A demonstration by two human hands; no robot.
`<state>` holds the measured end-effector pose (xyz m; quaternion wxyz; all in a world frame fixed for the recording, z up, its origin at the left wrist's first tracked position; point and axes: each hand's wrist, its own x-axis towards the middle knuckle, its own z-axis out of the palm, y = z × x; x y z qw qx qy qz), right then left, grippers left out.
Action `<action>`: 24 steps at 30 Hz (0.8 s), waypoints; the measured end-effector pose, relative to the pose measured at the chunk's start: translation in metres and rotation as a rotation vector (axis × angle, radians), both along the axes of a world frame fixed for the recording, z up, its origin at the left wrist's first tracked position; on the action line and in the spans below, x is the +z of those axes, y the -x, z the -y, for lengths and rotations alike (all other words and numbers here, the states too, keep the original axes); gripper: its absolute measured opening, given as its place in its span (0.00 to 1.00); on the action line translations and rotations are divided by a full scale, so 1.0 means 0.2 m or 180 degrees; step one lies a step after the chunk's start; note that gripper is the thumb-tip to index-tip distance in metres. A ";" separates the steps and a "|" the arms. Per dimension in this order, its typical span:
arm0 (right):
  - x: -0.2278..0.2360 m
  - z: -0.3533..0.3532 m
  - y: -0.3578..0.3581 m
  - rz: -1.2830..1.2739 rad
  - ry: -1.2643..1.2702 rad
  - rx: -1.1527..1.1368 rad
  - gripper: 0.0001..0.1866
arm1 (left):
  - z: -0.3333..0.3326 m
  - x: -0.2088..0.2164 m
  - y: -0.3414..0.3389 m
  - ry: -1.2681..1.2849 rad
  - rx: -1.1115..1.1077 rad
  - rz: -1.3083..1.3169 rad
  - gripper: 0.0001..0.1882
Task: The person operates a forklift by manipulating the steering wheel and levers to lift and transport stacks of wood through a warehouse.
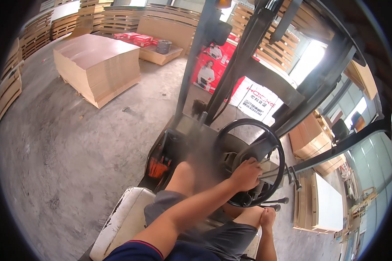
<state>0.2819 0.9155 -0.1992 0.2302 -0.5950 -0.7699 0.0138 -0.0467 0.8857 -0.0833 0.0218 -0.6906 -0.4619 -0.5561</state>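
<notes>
Resting on the knee, the right hand (268, 216) lies loosely curled just below the black steering wheel (250, 162), holding nothing. On the wheel's lower middle, the left hand (246, 174) grips it, clearly nearer.

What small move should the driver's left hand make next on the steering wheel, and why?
Probably keep turning the steering wheel gently: the left hand grips its hub area while the right hand rests on the thigh near the levers, and a stack of boards stands ahead to the left.
</notes>
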 end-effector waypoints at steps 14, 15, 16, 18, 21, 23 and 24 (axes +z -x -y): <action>-0.24 0.05 -0.01 -0.1014 -0.0100 0.0037 0.07 | -0.01 0.01 0.04 0.0217 -0.0063 -0.0483 0.11; -0.22 0.05 0.13 -0.0316 -0.0617 -0.0097 0.06 | 0.00 0.02 0.11 0.0026 -0.0073 -0.0559 0.14; -0.17 0.07 0.30 0.0336 -0.1179 -0.0312 0.07 | -0.01 0.02 0.18 -0.0081 -0.0044 -0.0447 0.15; -0.27 -0.01 0.21 0.1414 -0.1331 -0.0218 0.02 | -0.04 0.04 0.14 -0.0099 -0.0102 -0.0489 0.13; -0.07 0.07 0.34 0.1692 -0.0492 -0.0250 0.07 | -0.01 0.00 0.14 0.0254 -0.0033 -0.0663 0.12; -0.04 0.04 0.33 0.1829 -0.0240 -0.0295 0.07 | -0.08 -0.02 0.16 0.0293 -0.0287 -0.0769 0.12; -0.01 0.03 0.38 0.1959 -0.0134 -0.0324 0.07 | -0.09 -0.02 0.23 0.0232 -0.0173 -0.0932 0.13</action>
